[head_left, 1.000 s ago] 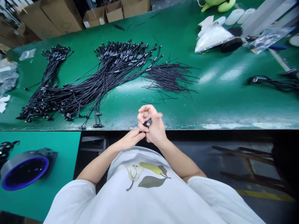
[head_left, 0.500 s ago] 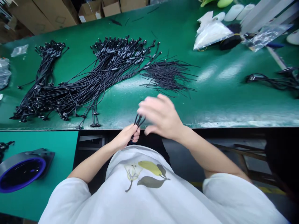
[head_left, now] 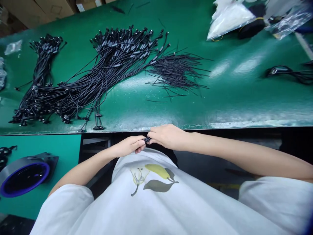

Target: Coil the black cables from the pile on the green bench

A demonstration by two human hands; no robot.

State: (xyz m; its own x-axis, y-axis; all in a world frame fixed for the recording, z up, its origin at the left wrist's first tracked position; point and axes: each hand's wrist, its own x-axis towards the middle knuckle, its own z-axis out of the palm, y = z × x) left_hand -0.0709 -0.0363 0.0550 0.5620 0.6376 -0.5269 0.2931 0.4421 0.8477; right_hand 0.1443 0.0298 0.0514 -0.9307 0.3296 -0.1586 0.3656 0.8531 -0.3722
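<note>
The [left hand] (head_left: 128, 146) grip is closed on a thin bundle of [black cables] (head_left: 146, 139), just below the front edge of the [green desk] (head_left: 220, 107). The [right hand] (head_left: 168, 137), forearm stretched out nearly level, curls against the bundle's tip; whether that grip is closed is unclear.

A green workbench (head_left: 244, 98) carries bundled black cables (head_left: 114, 63) and a white plastic bag (head_left: 227, 18).
</note>
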